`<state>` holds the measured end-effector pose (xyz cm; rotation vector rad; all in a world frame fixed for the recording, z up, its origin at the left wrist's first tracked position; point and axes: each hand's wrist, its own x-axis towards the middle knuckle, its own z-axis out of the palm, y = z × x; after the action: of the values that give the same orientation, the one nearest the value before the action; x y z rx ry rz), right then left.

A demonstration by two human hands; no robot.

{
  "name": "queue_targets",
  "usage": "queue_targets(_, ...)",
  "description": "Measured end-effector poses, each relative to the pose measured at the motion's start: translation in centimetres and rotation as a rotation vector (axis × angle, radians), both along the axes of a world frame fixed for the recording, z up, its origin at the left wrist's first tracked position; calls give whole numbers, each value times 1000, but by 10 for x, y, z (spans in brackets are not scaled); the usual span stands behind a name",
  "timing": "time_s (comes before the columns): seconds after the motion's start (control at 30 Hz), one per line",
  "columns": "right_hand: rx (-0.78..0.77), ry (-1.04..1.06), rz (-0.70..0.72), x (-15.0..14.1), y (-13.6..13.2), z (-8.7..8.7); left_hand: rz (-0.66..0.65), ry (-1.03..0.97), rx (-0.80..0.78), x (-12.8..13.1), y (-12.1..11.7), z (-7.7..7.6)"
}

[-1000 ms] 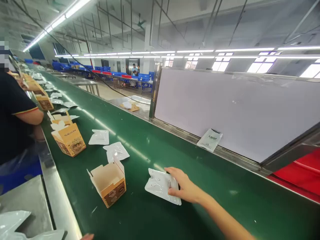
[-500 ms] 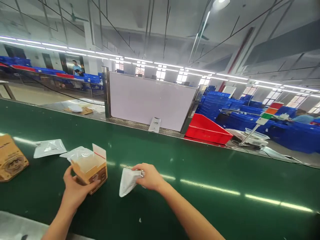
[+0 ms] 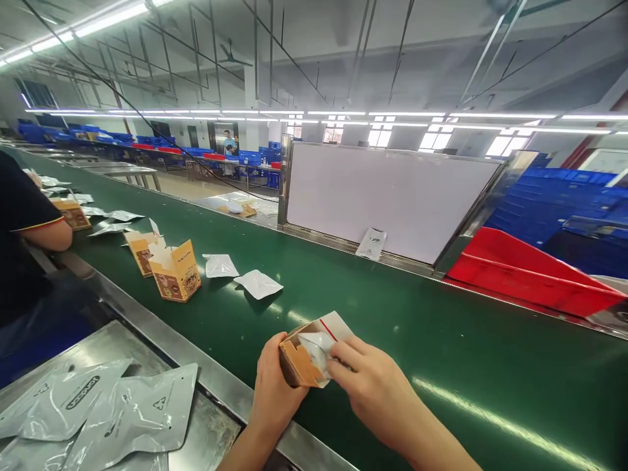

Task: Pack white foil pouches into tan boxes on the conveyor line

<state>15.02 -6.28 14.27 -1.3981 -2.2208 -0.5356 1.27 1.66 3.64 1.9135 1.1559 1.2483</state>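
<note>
My left hand [image 3: 277,383] is wrapped round a small orange-brown cardboard box [image 3: 300,364], tilted with its open top toward my right. A white flap with a red strip stands up at its far side. My right hand [image 3: 367,379] pinches a white pouch [image 3: 316,347], which is partly inside the box's opening; my fingers cover some of it. Two silvery-white pouches, a nearer one [image 3: 259,284] and a farther one [image 3: 220,265], lie on the green conveyor belt [image 3: 373,418] beyond my hands. To their left stands another open printed box [image 3: 175,271].
Large grey printed pouches [image 3: 132,412] lie on a metal table at lower left. A co-worker's arm [image 3: 49,229] reaches in at far left, near more boxes and pouches. Across the belt are a white panel [image 3: 383,190], a leaning pouch [image 3: 371,243] and a red bin [image 3: 530,268].
My view has swung left. My left hand has brought the box closer and tilted it. My right hand has moved the white pouch from beside the box into its opening.
</note>
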Motion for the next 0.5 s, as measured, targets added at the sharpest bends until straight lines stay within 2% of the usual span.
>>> queue_targets(0.07, -279, -81, 20, -1, 4, 3, -94, 41, 20, -1, -1, -4)
queue_targets(0.13, -561, 4, 62, -2, 5, 12, -153, 37, -3, -4, -1, -7)
queue_targets(0.17, -655, 83, 90, -3, 5, 18, -161, 31, -30, -7, 0, -9)
queue_targets(0.2, -697, 159, 107, -5, 5, 24, -157, 33, -65, -9, 1, -10)
queue_targets(0.27, -644, 233, 59, -11, 3, 32, -131, 65, -148, -12, 4, -11)
queue_targets(0.37, -577, 64, -132, -26, 2, 32, -106, 149, -244, -13, 3, -8)
queue_targets(0.43, -680, -95, -236, -32, 5, 30, -106, 189, -244, -14, -3, -4)
queue_targets(0.5, -853, -152, -298, -33, 12, 30, -126, 204, -219, -15, -9, 1)
